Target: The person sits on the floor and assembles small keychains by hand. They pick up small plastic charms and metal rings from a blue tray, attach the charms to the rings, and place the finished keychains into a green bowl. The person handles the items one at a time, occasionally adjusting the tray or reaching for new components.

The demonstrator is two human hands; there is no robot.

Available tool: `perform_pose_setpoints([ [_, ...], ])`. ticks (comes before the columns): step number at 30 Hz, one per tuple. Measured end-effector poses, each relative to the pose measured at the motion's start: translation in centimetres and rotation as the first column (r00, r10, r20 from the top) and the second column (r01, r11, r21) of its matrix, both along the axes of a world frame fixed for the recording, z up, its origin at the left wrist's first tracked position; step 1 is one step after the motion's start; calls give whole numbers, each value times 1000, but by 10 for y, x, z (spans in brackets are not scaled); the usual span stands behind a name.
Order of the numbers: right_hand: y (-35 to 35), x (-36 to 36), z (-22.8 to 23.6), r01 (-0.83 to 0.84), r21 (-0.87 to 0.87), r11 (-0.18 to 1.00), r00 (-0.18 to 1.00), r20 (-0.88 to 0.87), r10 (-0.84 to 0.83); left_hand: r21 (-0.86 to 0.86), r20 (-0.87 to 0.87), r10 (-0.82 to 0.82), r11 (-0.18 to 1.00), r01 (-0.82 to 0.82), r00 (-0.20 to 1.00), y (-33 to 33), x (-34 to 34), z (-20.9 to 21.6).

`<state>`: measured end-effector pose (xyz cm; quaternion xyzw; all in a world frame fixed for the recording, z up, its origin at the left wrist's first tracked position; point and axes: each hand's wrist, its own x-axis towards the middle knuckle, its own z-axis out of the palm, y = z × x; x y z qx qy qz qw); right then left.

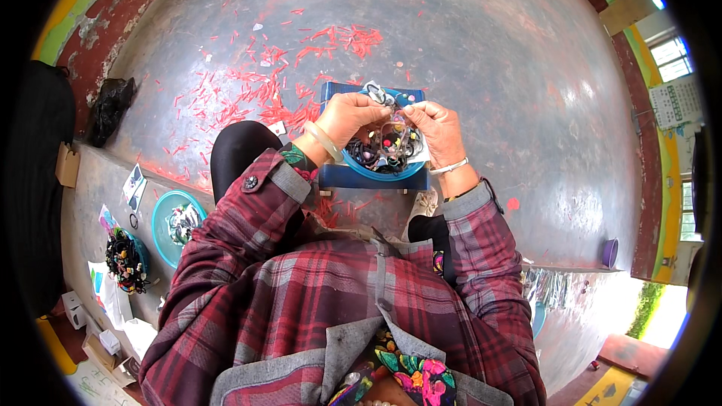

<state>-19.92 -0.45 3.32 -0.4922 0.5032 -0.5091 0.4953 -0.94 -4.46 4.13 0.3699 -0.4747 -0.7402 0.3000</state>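
In front of me a round blue basin [385, 177] sits on a blue stool [342, 176]. It holds a pile of dark hair ties [376, 152] with small coloured pieces on them. Above the basin my left hand [352, 116] is closed, thumb and finger pinched. My right hand [438, 131] faces it in a similar pinch, the fingertips close together. Between them is a thin looped strand, seemingly a hair tie [392, 125]; the fingers partly hide it. Pale grey and white bits [376, 92] lie at the basin's far rim.
Many red strips [259, 90] are strewn over the grey floor beyond and left. At my left stand a turquoise basin [159, 237] with pale bundles and a container heaped with dark hair ties [124, 259]. A black bag [111, 109] rests by the wall; a purple bucket [609, 252] is far right.
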Motion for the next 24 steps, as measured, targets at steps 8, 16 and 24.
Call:
perform_pose_setpoints([
  [8, -1, -2, 0, 47, 89, 995, 992, 109, -56, -26, -12, -4, 1000, 3, 1000, 0, -2, -6],
  [16, -12, -20, -4, 219, 95, 971, 968, 106, -228, -73, -40, 227, 971, -230, 973, -7, 13, -3],
  [24, -14, -32, -27, 229, 170, 958, 973, -66, -221, -311, -243, 521, 757, -574, 818, 3, 158, 60],
])
